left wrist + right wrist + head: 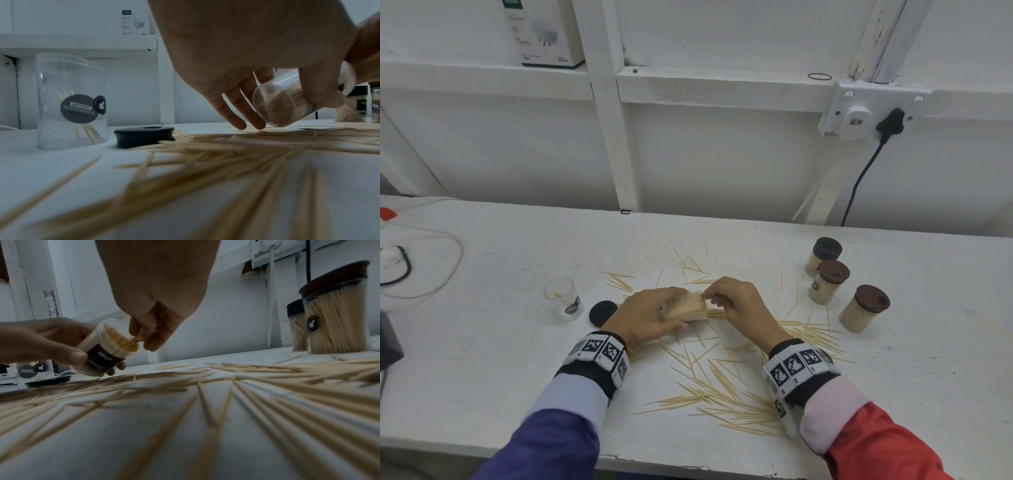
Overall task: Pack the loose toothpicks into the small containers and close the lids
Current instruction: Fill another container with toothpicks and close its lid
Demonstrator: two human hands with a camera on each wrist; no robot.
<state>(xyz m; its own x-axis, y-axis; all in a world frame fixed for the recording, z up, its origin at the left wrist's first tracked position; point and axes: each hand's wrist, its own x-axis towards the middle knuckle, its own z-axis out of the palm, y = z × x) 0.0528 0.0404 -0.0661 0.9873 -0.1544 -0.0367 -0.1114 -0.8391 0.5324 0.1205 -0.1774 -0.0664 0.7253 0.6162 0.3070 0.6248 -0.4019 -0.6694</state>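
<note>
Left hand point(643, 317) grips the tilted, nearly full container point(107, 348) at mid-frame; right hand point(736, 301) pinches a few toothpicks point(136, 338), best slid in parallel, tips first.

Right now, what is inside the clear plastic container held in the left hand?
The clear plastic container is packed with toothpicks up to its open mouth; the left hand covers part of its wall.

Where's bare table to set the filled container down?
Bare table lies along the back wall and left of the loose lid, front of the near-empty container. Crowded: loose toothpicks between the wrists and toward the three lidded containers.
</note>
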